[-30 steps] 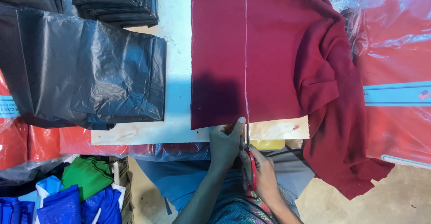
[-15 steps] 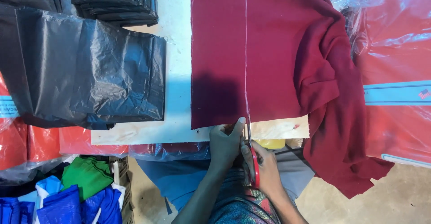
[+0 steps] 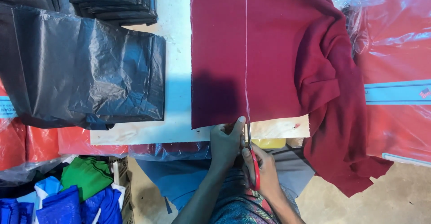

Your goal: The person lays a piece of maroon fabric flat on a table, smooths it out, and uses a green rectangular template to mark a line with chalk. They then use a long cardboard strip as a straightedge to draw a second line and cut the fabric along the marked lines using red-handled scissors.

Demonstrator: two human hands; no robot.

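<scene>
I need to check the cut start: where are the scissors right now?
In the head view, the red-handled scissors are at the bottom centre, in the right hand, blades at the maroon cloth's near edge beside the left hand.

Red-handled scissors at maroon cloth edge — chalk-lined.
</scene>
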